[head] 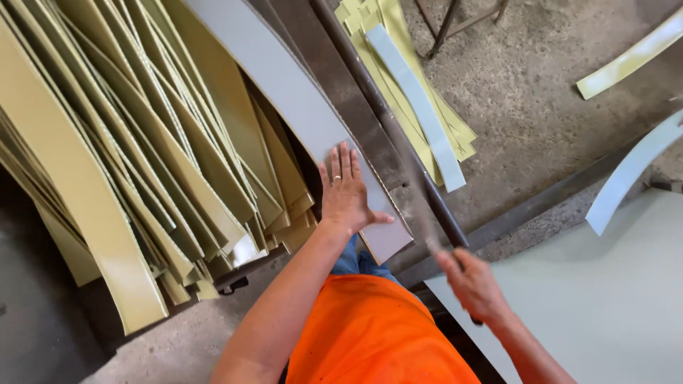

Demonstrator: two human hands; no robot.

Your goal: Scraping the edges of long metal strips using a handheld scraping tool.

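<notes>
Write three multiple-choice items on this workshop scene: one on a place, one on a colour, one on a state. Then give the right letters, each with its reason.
1. Where does the left hand rest?
A. on the curved grey sheet strip on the bench
B. on the concrete floor
C. on the orange shirt

2. What colour is the single strip lying on top of the floor pile of yellow-green strips?
A. red
B. pale blue-grey
C. black

3. How is the left hand set?
A. clenched in a fist
B. pinching a strip's edge
C. flat, fingers spread

Answers:
1. A: the palm lies on the grey strip's near end, beside the dark metal bar.
2. B: the pale blue-grey strip crosses the yellow-green ones.
3. C: the fingers lie open, pressed on the sheet. The right hand is motion-blurred around a dark handle.
</notes>
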